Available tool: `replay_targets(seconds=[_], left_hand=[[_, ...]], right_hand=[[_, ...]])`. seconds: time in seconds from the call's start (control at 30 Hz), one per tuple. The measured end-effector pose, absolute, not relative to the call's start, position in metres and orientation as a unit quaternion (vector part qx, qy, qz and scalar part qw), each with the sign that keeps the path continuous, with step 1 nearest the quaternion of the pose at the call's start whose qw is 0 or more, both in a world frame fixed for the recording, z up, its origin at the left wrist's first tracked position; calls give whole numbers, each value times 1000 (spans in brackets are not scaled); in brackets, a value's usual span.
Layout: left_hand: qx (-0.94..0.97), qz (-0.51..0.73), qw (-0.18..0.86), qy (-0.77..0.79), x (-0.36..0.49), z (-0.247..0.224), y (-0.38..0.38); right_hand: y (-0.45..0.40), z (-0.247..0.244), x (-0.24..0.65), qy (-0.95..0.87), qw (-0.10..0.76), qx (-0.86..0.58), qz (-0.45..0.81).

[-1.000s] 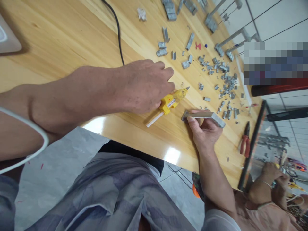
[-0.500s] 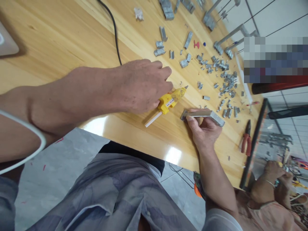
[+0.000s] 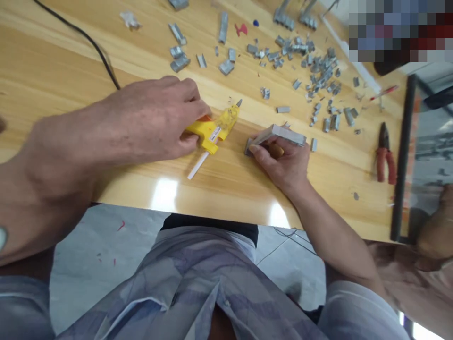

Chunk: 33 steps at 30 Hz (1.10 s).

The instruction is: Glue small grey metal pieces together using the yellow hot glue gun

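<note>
Our two hands are apart, each clamped on something. Our left hand (image 3: 155,115) wraps round the handle of a yellow glue gun (image 3: 217,131), its nozzle pointing away from us and to the right, a white glue stick (image 3: 198,165) poking out behind. Our right hand (image 3: 288,163) pinches an angled metal piece (image 3: 290,135) just right of the glue gun, not touching it. We cannot tell whether the glue gun rests on the wooden tabletop (image 3: 219,196). Beyond the glue gun and to its right we see scattered metal bits (image 3: 323,71); directly beyond it, a red scrap (image 3: 241,29). A black cord (image 3: 85,34) runs left of the glue gun. Red-handled pliers (image 3: 381,163) lie well to its right.
</note>
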<state>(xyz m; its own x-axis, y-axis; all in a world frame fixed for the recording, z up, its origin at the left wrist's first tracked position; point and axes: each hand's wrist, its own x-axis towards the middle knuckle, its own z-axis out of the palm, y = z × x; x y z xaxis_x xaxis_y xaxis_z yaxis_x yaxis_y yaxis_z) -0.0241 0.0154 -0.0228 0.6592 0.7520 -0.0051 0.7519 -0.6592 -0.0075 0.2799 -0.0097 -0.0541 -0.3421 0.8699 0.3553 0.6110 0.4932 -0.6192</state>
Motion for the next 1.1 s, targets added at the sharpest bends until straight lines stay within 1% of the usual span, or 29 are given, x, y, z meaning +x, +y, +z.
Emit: replay_targets(seconds=[0.1,0.2,0.37,0.47,0.53,0.6,0.63,0.67,0.87,0.97,1.1], left_hand=[[-917,-17,-26,-398,-30,-25,18],[-921,-4,-48,-386,-38,-25,24],[-925,9,-46,-377,-47,-2,27],[-910,-52,-77,-404,-32,16,20],[-892,-128,-139,-412,-12,21,16],[-875,-167,-222,-398,9,19,14],[-870,-207,-234,-382,18,15,14],[-866,-220,-245,-375,26,12,15],[-855,-234,-285,-364,47,-8,22],[-850,-244,-292,-365,50,-13,23],[-848,-248,-293,-365,52,-16,24]], right_hand=[[-9,-58,281,-786,335,-475,209],[-7,-62,280,-777,333,-486,222],[-3,-67,280,-782,346,-469,219],[-2,-69,280,-795,348,-454,201],[-2,-69,281,-800,349,-450,191],[-2,-69,281,-802,348,-448,187],[-2,-69,281,-803,348,-446,187],[-2,-70,282,-804,349,-444,187],[0,-74,282,-808,355,-437,172],[0,-75,281,-810,361,-432,164],[-2,-73,281,-806,366,-428,183]])
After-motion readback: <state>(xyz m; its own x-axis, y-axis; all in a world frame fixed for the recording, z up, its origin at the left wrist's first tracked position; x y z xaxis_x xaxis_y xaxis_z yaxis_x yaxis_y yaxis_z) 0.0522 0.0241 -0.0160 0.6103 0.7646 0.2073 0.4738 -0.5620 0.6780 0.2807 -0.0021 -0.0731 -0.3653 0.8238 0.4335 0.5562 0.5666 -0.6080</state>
